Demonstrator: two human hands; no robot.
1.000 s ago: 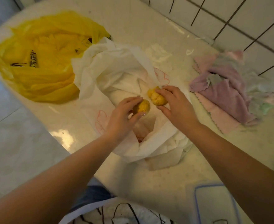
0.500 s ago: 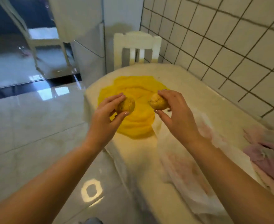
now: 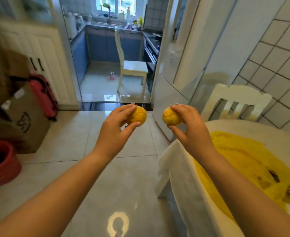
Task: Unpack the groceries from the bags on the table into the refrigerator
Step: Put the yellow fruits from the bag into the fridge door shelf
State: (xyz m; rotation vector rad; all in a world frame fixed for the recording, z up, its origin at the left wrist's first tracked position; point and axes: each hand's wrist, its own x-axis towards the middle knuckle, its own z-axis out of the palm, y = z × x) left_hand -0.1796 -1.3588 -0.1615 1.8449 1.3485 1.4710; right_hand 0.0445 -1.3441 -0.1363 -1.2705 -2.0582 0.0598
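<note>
The left hand (image 3: 116,127) was clenched around a bumpy yellow fruit (image 3: 138,115), fingers over the top and thumb beneath, and held it in the air above the tiled floor (image 3: 75,151). The right hand (image 3: 187,127) gripped a second yellow fruit (image 3: 170,116) the same way, just beside the first but not touching it, near the edge of the counter (image 3: 260,132). On the counter, under the right forearm, lay a flattened yellow bag (image 3: 243,161) on a white cloth that hung over the counter's edge. A white chair (image 3: 235,103) stood at the counter's far end against the tiled wall. The pale refrigerator (image 3: 188,65) stood ahead on the right, its doors closed. At the left were a cardboard box (image 3: 24,120), a red suitcase (image 3: 43,94) and a red bucket (image 3: 0,163).
</note>
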